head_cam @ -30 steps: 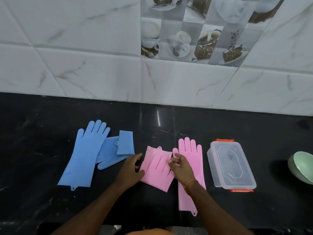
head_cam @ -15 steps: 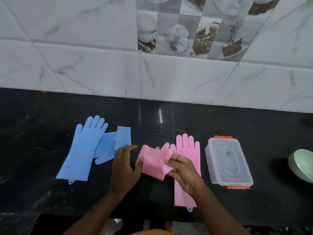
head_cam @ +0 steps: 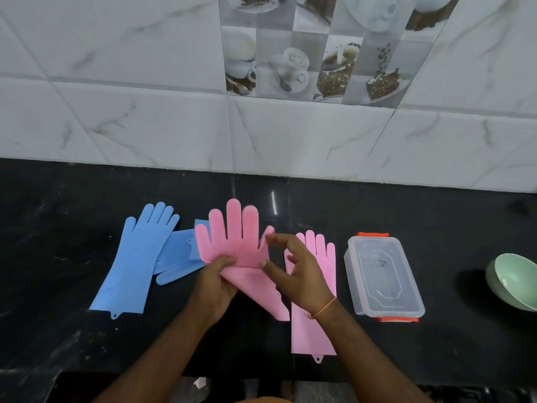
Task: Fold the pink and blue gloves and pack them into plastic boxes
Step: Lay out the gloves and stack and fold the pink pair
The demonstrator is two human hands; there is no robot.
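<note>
My left hand (head_cam: 213, 286) grips a pink glove (head_cam: 232, 237) at its palm and holds it above the black counter (head_cam: 52, 234). The glove's fingers point up and its cuff hangs toward me. My right hand (head_cam: 299, 274) is beside it with fingers loosely spread, the thumb tip touching the glove's right edge. A second pink glove (head_cam: 315, 333) lies flat under my right wrist. One blue glove (head_cam: 130, 266) lies flat at the left, and a partly folded blue glove (head_cam: 177, 257) lies next to it. A clear plastic box (head_cam: 383, 274) with orange clasps sits lidded at the right.
A pale green bowl (head_cam: 514, 282) lies tipped at the far right of the counter. A white tiled wall (head_cam: 145, 126) rises behind the counter. The counter's front edge runs just under my forearms.
The folded pink glove has been lifted off the counter and has opened out, fingers now up. My right hand has let go of its pinch and spread its fingers.
</note>
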